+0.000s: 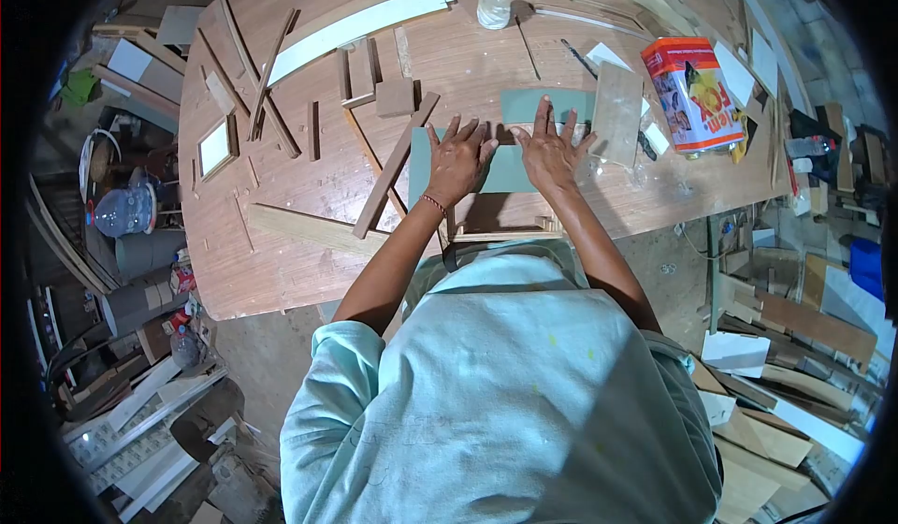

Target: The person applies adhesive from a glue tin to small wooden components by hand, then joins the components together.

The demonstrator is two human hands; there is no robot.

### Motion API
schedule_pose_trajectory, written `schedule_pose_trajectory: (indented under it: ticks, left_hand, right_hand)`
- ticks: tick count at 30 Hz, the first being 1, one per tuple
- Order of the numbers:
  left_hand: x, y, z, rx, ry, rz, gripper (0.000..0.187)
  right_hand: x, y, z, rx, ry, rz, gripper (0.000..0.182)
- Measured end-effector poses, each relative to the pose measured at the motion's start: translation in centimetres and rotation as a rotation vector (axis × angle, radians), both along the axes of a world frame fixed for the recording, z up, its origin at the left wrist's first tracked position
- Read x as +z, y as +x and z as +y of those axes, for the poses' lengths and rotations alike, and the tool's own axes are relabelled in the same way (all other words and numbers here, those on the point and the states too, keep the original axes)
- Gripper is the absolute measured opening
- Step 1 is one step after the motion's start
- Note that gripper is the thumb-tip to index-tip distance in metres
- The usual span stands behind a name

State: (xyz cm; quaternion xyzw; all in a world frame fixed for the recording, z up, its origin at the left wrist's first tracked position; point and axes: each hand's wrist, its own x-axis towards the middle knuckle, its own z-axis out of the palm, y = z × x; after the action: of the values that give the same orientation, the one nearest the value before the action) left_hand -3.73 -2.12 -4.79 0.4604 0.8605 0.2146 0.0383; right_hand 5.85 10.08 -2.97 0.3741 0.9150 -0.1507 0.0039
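My left hand lies palm down with its fingers stretched on the left part of a grey-green sheet. To its right, my right hand presses flat with fingers spread, at the sheet's upper right edge. A thin brown strip runs between the two hands, partly hidden under the fingers. Beyond them lies another green piece. Close to my body, a shallow wooden frame adjoins the sheet. A long brown wood strip rests slanted beside my left hand.
Several wood strips lie across the left of the table. A clear jar stands at the back. To the right are a wooden board and a red and white tin. Offcuts are piled on the floor.
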Motion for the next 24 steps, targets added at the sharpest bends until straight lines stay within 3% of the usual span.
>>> schedule_pose_trajectory:
  ticks: [5,18,20,23,24]
  left_hand:
    - [-0.4,-0.6,-0.5,-0.056,0.088,-0.154,0.039]
    - [0.3,-0.6,-0.5,-0.085,0.092,-0.062,0.031]
    - [-0.4,-1.5,-0.6,0.084,0.367,-0.442,0.030]
    - [2.0,-1.2,-1.6,0.270,0.267,-0.525,0.029]
    - [0.6,-1.4,-2.0,0.247,0.292,-0.470,0.027]
  right_hand:
    - [-0.6,-1.8,-1.1,0.142,0.121,0.092,0.066]
    - [-1.5,-2.4,-1.7,0.161,0.269,0.208,0.061]
    - [-1.5,-2.2,-1.7,0.166,0.258,0.222,0.061]
    - [-1.3,-2.5,-1.8,0.175,0.272,0.201,0.062]
    - [-1.2,-2.7,-1.8,0.170,0.300,0.165,0.063]
